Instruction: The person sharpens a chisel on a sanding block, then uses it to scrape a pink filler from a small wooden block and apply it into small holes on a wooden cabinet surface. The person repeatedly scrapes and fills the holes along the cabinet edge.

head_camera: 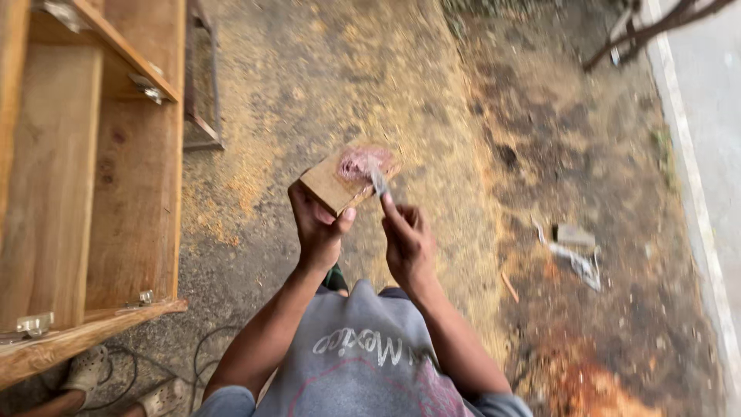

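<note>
Left hand [318, 225] grips a flat wood block [340, 184] smeared with pink putty; right hand [407, 239] pinches a thin metal blade [377, 179] against it; sawdust-strewn ground [324, 77] below

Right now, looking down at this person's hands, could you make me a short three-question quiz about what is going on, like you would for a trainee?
1. True or false: the left hand holds the small wooden block up off the ground.
2. What colour is the paste patch on the block's top face? A) green B) pinkish red C) blue
3. Fill in: the right hand holds a thin blade whose tip meets the ____.

Key
1. True; fingers and thumb wrap the block's near end.
2. B.
3. Paste patch. The blade is blurred, so its exact kind is hard to tell.
</note>
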